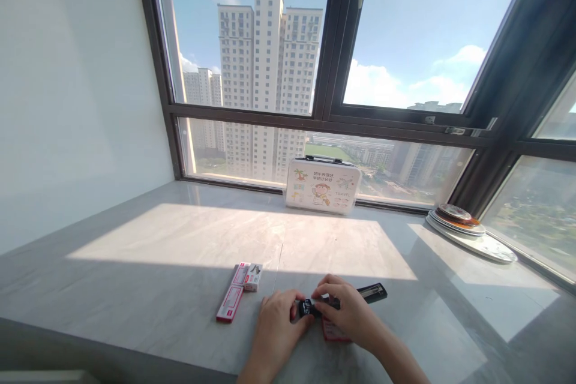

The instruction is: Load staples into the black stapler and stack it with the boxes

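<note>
A black stapler [373,293] lies slantwise between my two hands, its far right end sticking out past my right hand. My right hand [338,306] is closed over the stapler's middle, with fingertips pinching near its left part. My left hand [282,319] is closed round the stapler's left end, thumb and forefinger on either side of a dark piece there. Under my right hand a red and white box [332,331] is partly hidden. Left of my hands are a long pink and white box [231,301] and a small staple box [254,278].
A white carrying case [322,187] with cartoon prints stands against the window. To the right, a stack of round plates or lids [472,237] lies on the marble-look sill [171,240]. The sill's front edge runs along the lower left.
</note>
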Action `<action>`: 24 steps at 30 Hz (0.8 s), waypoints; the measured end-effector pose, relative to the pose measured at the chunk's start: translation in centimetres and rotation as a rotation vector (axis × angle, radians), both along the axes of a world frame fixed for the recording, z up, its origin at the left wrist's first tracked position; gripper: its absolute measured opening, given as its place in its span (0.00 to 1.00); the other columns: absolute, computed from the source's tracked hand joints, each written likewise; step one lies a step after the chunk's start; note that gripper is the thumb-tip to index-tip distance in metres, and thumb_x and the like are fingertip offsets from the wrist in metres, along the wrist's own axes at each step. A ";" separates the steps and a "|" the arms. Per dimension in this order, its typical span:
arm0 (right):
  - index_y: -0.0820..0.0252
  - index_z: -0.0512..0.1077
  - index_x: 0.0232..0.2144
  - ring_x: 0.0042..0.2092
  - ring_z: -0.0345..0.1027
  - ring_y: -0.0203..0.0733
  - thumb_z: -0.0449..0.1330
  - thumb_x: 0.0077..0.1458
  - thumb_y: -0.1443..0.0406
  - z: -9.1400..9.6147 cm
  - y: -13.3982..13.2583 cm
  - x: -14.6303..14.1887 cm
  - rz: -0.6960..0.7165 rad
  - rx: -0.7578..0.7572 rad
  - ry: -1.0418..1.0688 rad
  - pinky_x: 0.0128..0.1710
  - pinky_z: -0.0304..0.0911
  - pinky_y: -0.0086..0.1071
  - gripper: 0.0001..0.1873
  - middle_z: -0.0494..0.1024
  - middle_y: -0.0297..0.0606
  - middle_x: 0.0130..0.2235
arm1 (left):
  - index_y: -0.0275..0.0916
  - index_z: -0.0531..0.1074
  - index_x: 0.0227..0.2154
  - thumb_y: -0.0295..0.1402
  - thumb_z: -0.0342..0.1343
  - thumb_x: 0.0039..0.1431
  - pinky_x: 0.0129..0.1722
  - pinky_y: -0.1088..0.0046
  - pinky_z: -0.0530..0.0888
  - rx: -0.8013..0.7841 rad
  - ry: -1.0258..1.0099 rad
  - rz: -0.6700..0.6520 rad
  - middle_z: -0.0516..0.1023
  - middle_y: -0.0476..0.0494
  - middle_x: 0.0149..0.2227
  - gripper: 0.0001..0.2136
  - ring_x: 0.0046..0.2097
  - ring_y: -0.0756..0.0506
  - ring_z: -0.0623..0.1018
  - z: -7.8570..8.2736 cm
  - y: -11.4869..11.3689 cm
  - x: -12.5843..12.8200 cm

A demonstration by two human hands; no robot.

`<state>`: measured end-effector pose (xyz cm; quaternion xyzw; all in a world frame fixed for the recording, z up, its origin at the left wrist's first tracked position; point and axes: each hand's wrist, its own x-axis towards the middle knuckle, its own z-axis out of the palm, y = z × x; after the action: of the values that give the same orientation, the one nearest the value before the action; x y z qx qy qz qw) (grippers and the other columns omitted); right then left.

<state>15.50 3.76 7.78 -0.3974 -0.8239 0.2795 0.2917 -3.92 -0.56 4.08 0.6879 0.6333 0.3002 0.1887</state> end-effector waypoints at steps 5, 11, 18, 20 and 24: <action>0.52 0.80 0.36 0.43 0.71 0.44 0.64 0.55 0.64 -0.2 -0.1 -0.1 -0.036 0.013 -0.030 0.44 0.64 0.34 0.06 0.76 0.36 0.40 | 0.46 0.76 0.41 0.37 0.62 0.55 0.38 0.70 0.59 -0.006 0.004 -0.007 0.76 0.52 0.31 0.10 0.37 0.45 0.73 0.3 -0.2 0.0; 0.52 0.81 0.37 0.43 0.71 0.44 0.63 0.58 0.61 -0.5 -0.4 0.1 -0.038 0.021 -0.004 0.44 0.64 0.34 0.07 0.77 0.36 0.39 | 0.45 0.77 0.40 0.37 0.61 0.55 0.38 0.70 0.59 -0.008 0.006 -0.009 0.76 0.51 0.30 0.10 0.37 0.44 0.74 0.4 -0.2 0.1; 0.48 0.81 0.40 0.45 0.69 0.46 0.60 0.63 0.60 -2.2 -1.0 -0.1 -0.095 0.231 -0.077 0.47 0.64 0.38 0.09 0.77 0.38 0.41 | 0.46 0.76 0.39 0.37 0.62 0.55 0.37 0.70 0.58 0.003 0.004 -0.002 0.75 0.52 0.30 0.09 0.36 0.45 0.73 0.2 -0.1 0.1; 0.48 0.80 0.41 0.45 0.69 0.47 0.59 0.64 0.59 -2.7 -1.3 -0.2 -0.118 0.270 -0.085 0.47 0.64 0.39 0.09 0.77 0.38 0.41 | 0.46 0.76 0.39 0.37 0.61 0.55 0.37 0.70 0.58 0.004 0.005 -0.002 0.75 0.52 0.29 0.09 0.36 0.44 0.73 0.1 -0.1 0.1; 0.48 0.80 0.40 0.45 0.68 0.47 0.57 0.65 0.61 -3.5 -1.6 -0.2 -0.137 0.321 -0.088 0.47 0.64 0.40 0.10 0.77 0.39 0.42 | 0.44 0.76 0.40 0.36 0.60 0.55 0.37 0.70 0.59 0.005 0.005 -0.005 0.75 0.51 0.29 0.10 0.36 0.44 0.73 0.1 -0.1 0.1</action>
<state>15.31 2.11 4.29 -0.4127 -0.8409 0.1063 0.3336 -3.83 -0.67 4.18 0.6907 0.6314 0.2994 0.1862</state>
